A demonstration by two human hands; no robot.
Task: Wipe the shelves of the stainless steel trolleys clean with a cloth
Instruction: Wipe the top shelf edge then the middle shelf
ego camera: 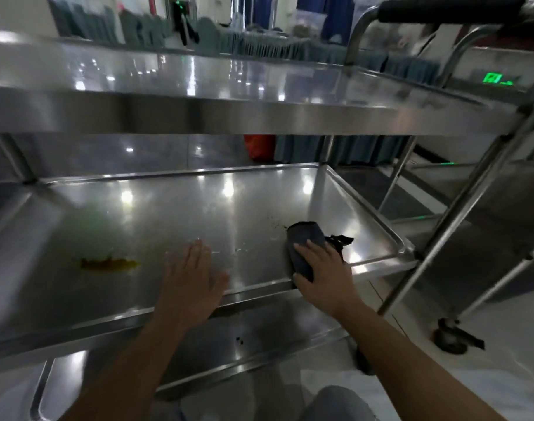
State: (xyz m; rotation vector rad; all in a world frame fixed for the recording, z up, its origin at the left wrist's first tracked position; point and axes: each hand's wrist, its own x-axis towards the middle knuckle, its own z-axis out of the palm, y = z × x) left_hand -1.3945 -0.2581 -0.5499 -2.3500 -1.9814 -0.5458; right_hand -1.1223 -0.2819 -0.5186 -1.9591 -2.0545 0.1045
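My right hand (322, 275) hides part of the cloth (306, 247); the top shelf (199, 117) runs off-frame left; everything behind is blurred.

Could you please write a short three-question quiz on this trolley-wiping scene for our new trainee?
1. True or false: the right hand presses the dark cloth on the middle shelf.
2. What does the left hand do? A) holds a spray bottle B) rests flat on the shelf C) grips the handle
3. Fill in: a ____ stain lies left of the left hand.

Key: 1 true; 2 B; 3 yellow.
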